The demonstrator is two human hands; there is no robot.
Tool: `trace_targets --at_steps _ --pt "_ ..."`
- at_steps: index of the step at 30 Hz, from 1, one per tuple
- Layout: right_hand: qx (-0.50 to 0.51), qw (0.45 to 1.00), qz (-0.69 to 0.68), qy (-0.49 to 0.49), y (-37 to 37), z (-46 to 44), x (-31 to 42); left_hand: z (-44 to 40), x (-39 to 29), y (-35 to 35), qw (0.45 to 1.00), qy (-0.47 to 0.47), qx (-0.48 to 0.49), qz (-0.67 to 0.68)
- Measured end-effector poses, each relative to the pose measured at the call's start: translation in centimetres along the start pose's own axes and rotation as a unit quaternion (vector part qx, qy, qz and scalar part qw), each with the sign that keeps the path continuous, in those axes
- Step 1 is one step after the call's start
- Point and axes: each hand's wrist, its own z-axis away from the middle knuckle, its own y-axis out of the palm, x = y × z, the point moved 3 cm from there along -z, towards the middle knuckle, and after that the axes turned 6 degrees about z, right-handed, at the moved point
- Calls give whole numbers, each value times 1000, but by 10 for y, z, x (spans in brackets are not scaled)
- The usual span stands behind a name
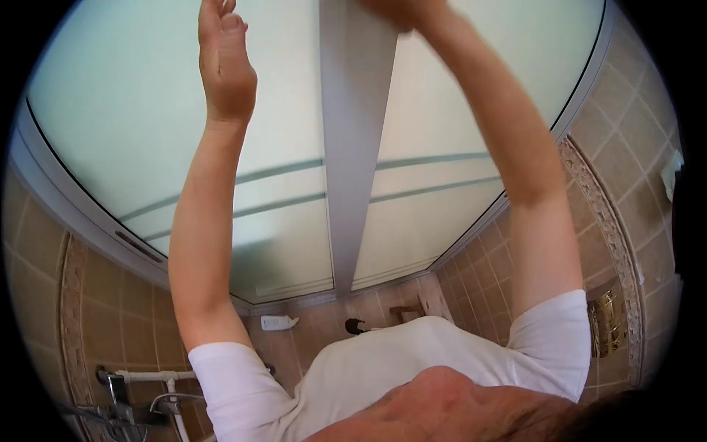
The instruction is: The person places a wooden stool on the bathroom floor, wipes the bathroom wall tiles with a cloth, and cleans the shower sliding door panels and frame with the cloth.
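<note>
Reaching up at the doors seems to be the step in hand: the left hand (230, 70) is being held high before the left frosted panel (140, 110), and the right hand (405, 10) is being held before the metal upright (357, 110) that is standing between it and the right frosted panel (434, 110). On the left hand, the fingers are being extended close together, and nothing is being shown in the grasp; whether the glass is being touched cannot be told. The right hand is being cut off by the top edge and is blurred, so neither its spread nor anything gripped can be told. For the next move, careful placing against the left frosted panel or the upright is probably being called for, with the right fingers best being brought into sight before any firm pressure. Below, a white bottle (275, 323) is being seen lying on the tiled floor (317, 324), well apart from both hands, while metal fittings (114, 390) are being shown at the lower left.
</note>
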Motion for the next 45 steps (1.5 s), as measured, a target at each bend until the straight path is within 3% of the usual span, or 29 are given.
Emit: trace_targets --at_steps 2,3,5,8,9,10,12,14,16,17,18,19,20,22,23,24,26,32,36,39,42,45 --pt "13 990 -135 -34 -14 56 41 2 11 0 999 -43 -25 8" --pt "-15 997 -67 -43 -24 89 64 1 11 2 999 -36 -28 15" --pt "90 986 -134 -39 -44 150 110 4 4 8 999 -31 -27 20" --pt "157 972 -157 -75 -82 246 190 14 1 22 999 -51 -2 2" --pt "267 924 -260 -88 -101 277 213 18 -3 28 998 -66 7 -13" --pt "375 832 -407 -26 -117 312 237 20 -7 27 998 -62 9 -14" --pt "627 622 -468 33 -145 379 266 21 -15 23 995 -7 68 -79" --pt "499 717 -483 -56 -160 379 235 18 -17 18 981 51 117 -143" --pt "374 823 -429 -6 -152 305 166 16 -17 24 972 68 146 -169" --pt "236 855 -457 68 -141 245 118 10 -16 30 971 79 137 -181" --pt "195 863 -451 117 -120 217 77 6 -18 35 969 90 128 -193" --pt "108 930 -347 54 -110 181 33 3 -21 45 965 72 125 -218" --pt "43 938 -326 110 -104 139 1 3 -14 52 966 72 126 -214" --pt "9 954 -239 179 -73 97 -29 0 5 67 945 120 94 -289" --pt "-4 957 -197 215 -58 76 -44 2 6 77 953 86 89 -276" --pt "27 955 -194 221 -42 69 -46 5 8 84 953 105 80 -274" --pt "20 984 -58 169 -25 76 -22 10 10 91 941 117 50 -315" --pt "23 978 -120 171 -44 180 53 12 14 93 927 178 24 -329" --pt "118 969 -161 143 -76 273 122 11 18 92 919 175 40 -352" --pt "248 938 -209 124 -114 343 170 11 9 96 923 166 37 -344" --pt "288 933 -182 116 -120 340 160 10 16 95 931 147 16 -334" --pt "216 951 -172 138 -103 301 112 8 21 89 924 151 51 -348"
